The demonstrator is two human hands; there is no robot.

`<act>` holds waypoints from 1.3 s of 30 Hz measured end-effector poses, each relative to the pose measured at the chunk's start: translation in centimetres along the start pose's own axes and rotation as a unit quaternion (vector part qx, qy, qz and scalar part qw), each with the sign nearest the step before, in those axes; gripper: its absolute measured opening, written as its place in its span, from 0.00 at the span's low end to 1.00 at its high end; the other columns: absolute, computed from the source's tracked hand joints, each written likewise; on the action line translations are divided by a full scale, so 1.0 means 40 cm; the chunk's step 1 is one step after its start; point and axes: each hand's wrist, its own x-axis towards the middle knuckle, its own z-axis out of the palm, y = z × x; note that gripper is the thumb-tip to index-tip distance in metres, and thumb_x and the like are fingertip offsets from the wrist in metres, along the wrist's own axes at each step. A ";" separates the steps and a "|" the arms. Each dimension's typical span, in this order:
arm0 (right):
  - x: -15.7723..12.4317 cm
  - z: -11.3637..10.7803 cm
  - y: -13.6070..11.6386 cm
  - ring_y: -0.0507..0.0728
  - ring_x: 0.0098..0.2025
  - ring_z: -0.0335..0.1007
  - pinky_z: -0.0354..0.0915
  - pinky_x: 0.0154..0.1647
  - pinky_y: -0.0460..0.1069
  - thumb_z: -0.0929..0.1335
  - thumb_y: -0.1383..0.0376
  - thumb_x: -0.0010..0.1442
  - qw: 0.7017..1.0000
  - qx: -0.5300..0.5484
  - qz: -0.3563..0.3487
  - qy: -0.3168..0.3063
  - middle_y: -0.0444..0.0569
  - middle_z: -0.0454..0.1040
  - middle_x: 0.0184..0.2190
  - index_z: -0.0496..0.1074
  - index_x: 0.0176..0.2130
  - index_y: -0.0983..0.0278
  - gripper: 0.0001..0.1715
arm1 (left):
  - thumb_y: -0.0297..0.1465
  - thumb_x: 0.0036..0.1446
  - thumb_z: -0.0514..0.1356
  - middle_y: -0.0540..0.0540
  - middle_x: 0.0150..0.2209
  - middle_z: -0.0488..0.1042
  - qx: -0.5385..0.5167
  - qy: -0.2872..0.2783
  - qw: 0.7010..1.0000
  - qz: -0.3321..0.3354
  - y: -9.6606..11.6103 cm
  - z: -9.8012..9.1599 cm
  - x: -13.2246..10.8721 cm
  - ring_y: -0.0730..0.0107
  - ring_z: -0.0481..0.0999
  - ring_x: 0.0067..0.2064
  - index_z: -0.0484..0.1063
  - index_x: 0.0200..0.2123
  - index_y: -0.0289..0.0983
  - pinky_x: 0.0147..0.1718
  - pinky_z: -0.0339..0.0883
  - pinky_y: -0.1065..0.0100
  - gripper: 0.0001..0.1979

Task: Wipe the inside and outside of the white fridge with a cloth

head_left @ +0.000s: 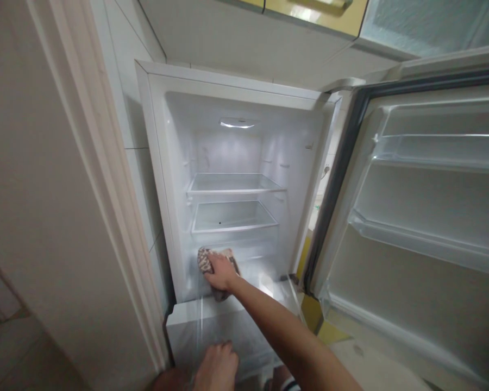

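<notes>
My right hand (221, 271) is closed on a patterned cloth (205, 260), brown and white, inside the lower part of the open fridge (157, 163). The cloth bunches out to the left of my fingers and hangs below them. A clear plastic drawer (255, 331) juts out of the fridge bottom, beneath my right forearm. At its near side, low in the view, my left hand (218, 366) has its fingers curled over the drawer's edge; the fingertips are partly hidden.
Two glass shelves, an upper one (236, 183) and a lower one (234, 215), sit above my right hand. The fridge door (415, 201) with clear racks stands wide open at right. A door frame (101, 163) is close on the left. Yellow cabinets (318, 16) hang above.
</notes>
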 end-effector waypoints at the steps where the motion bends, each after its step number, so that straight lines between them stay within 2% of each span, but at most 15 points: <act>1: 0.002 0.014 -0.014 0.62 0.60 0.70 0.63 0.63 0.51 0.72 0.58 0.62 1.000 0.009 -0.022 -0.017 0.54 0.74 0.58 0.72 0.58 0.63 0.27 | 0.19 0.61 0.54 0.31 0.57 0.79 -0.005 0.023 1.000 -0.008 0.002 -0.007 -0.001 0.44 0.79 0.59 0.83 0.51 0.33 0.60 0.71 0.48 0.22; 4: -0.036 0.047 -0.017 0.63 0.57 0.72 0.65 0.59 0.51 0.74 0.59 0.60 0.995 0.037 -0.073 -0.064 0.54 0.76 0.56 0.74 0.55 0.65 0.25 | 0.21 0.63 0.52 0.31 0.55 0.80 -0.012 0.068 0.998 -0.009 0.009 -0.029 -0.001 0.45 0.81 0.56 0.83 0.51 0.33 0.58 0.72 0.48 0.21; 7: -0.110 0.059 0.022 0.58 0.48 0.75 0.66 0.50 0.47 0.73 0.64 0.60 0.975 0.072 -0.110 -0.179 0.47 0.79 0.47 0.78 0.50 0.64 0.17 | 0.23 0.66 0.53 0.32 0.53 0.81 0.005 0.072 0.997 -0.004 0.011 -0.047 0.003 0.44 0.81 0.55 0.83 0.51 0.34 0.55 0.72 0.49 0.19; 9: -0.157 0.057 0.053 0.54 0.43 0.74 0.65 0.43 0.44 0.72 0.68 0.58 0.958 0.086 -0.107 -0.252 0.43 0.79 0.41 0.79 0.47 0.63 0.15 | 0.27 0.67 0.55 0.33 0.52 0.82 0.016 0.074 0.997 -0.003 0.008 -0.055 0.004 0.44 0.82 0.55 0.83 0.51 0.35 0.54 0.73 0.50 0.18; 11: -0.192 0.044 0.079 0.52 0.41 0.74 0.64 0.40 0.42 0.72 0.70 0.58 0.953 0.089 -0.090 -0.274 0.41 0.78 0.38 0.79 0.47 0.64 0.15 | 0.29 0.67 0.57 0.33 0.51 0.83 0.022 0.075 0.997 0.001 0.003 -0.061 0.005 0.44 0.82 0.54 0.84 0.50 0.35 0.54 0.73 0.51 0.16; 14: -0.227 0.003 0.123 0.52 0.39 0.74 0.64 0.39 0.41 0.71 0.72 0.55 0.959 0.070 -0.077 -0.263 0.41 0.78 0.35 0.81 0.43 0.65 0.14 | 0.31 0.66 0.59 0.33 0.50 0.84 0.033 0.067 0.997 -0.007 -0.004 -0.072 0.003 0.45 0.84 0.52 0.85 0.47 0.36 0.52 0.75 0.53 0.15; 18: -0.276 -0.097 0.220 0.58 0.40 0.76 0.66 0.43 0.47 0.70 0.73 0.49 0.973 0.002 -0.037 -0.226 0.47 0.79 0.33 0.83 0.39 0.63 0.17 | 0.30 0.65 0.59 0.32 0.45 0.85 0.045 0.052 0.997 -0.028 -0.018 -0.093 0.007 0.45 0.86 0.50 0.85 0.45 0.36 0.48 0.76 0.54 0.14; 20: -0.302 -0.156 0.277 0.63 0.45 0.77 0.68 0.47 0.50 0.70 0.72 0.50 0.980 -0.033 -0.004 -0.197 0.51 0.81 0.38 0.84 0.44 0.62 0.22 | 0.30 0.66 0.58 0.32 0.46 0.85 0.047 0.059 0.997 -0.025 -0.026 -0.103 0.014 0.44 0.86 0.50 0.85 0.44 0.36 0.49 0.76 0.53 0.14; 22: -0.320 -0.202 0.323 0.65 0.51 0.77 0.68 0.53 0.53 0.69 0.70 0.54 0.988 -0.056 0.017 -0.146 0.53 0.81 0.46 0.83 0.52 0.60 0.27 | 0.30 0.66 0.57 0.33 0.46 0.86 0.042 0.065 0.997 -0.014 -0.031 -0.111 0.024 0.44 0.85 0.51 0.85 0.43 0.37 0.51 0.75 0.52 0.15; 24: -0.327 -0.219 0.347 0.65 0.57 0.74 0.67 0.60 0.55 0.70 0.66 0.58 0.994 -0.062 0.022 -0.089 0.52 0.78 0.55 0.78 0.60 0.58 0.31 | 0.31 0.65 0.57 0.34 0.46 0.86 0.036 0.068 0.997 -0.004 -0.031 -0.118 0.036 0.43 0.85 0.51 0.86 0.42 0.38 0.51 0.75 0.51 0.15; 26: -0.322 -0.201 0.345 0.65 0.62 0.70 0.64 0.65 0.57 0.70 0.63 0.62 0.996 -0.067 0.013 -0.056 0.53 0.74 0.61 0.74 0.65 0.57 0.33 | 0.30 0.65 0.57 0.34 0.46 0.86 0.033 0.073 0.997 0.004 -0.028 -0.124 0.044 0.43 0.85 0.51 0.86 0.42 0.39 0.51 0.75 0.50 0.15; 28: -0.307 -0.155 0.317 0.67 0.65 0.65 0.61 0.67 0.61 0.70 0.61 0.64 0.995 -0.076 0.006 -0.058 0.53 0.71 0.64 0.72 0.67 0.56 0.33 | 0.31 0.65 0.57 0.33 0.46 0.85 0.030 0.076 0.997 0.008 -0.023 -0.132 0.049 0.43 0.85 0.51 0.85 0.43 0.38 0.51 0.75 0.50 0.15; 33: -0.223 -0.046 0.187 0.71 0.67 0.57 0.59 0.65 0.70 0.69 0.58 0.68 0.996 -0.063 -0.019 -0.058 0.50 0.64 0.69 0.64 0.72 0.46 0.36 | 0.31 0.67 0.55 0.32 0.46 0.85 0.022 0.065 0.998 0.014 -0.015 -0.143 0.055 0.44 0.84 0.51 0.85 0.44 0.37 0.51 0.74 0.51 0.17; 36: -0.156 -0.018 0.127 0.69 0.68 0.55 0.59 0.65 0.69 0.68 0.58 0.71 0.983 -0.077 -0.145 -0.079 0.48 0.59 0.73 0.65 0.70 0.46 0.30 | 0.31 0.67 0.55 0.31 0.47 0.84 0.029 0.065 0.997 0.004 -0.014 -0.139 0.057 0.45 0.84 0.51 0.85 0.46 0.35 0.52 0.74 0.52 0.17; 39: -0.092 0.000 0.112 0.66 0.69 0.56 0.57 0.66 0.66 0.63 0.60 0.77 0.947 -0.131 -0.285 -0.069 0.45 0.59 0.73 0.71 0.64 0.48 0.20 | 0.31 0.68 0.54 0.30 0.47 0.84 0.032 0.069 0.997 -0.010 -0.011 -0.132 0.058 0.44 0.84 0.51 0.85 0.47 0.34 0.52 0.74 0.51 0.18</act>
